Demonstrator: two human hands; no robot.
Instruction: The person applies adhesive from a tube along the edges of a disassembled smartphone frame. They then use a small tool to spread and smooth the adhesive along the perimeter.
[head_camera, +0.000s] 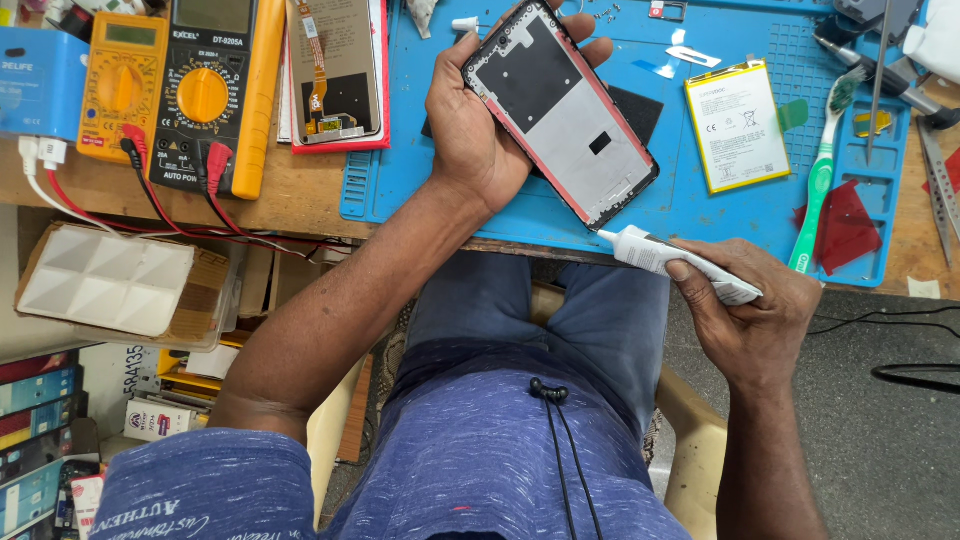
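White glue tube (680, 262) in right hand (750, 320), phone frame (560, 110) in left hand (475, 130).

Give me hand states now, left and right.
Left hand: closed around the phone frame, held over the blue mat.
Right hand: closed on the white glue tube, nozzle toward the frame.

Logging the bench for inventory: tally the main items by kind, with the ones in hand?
Multimeters: 2 (yellow, black-and-orange)
Phone frame: 1, in left hand
Glue tube: 1, in right hand
Battery: 1
Toothbrush: 1
Display panel: 1
Total: 7
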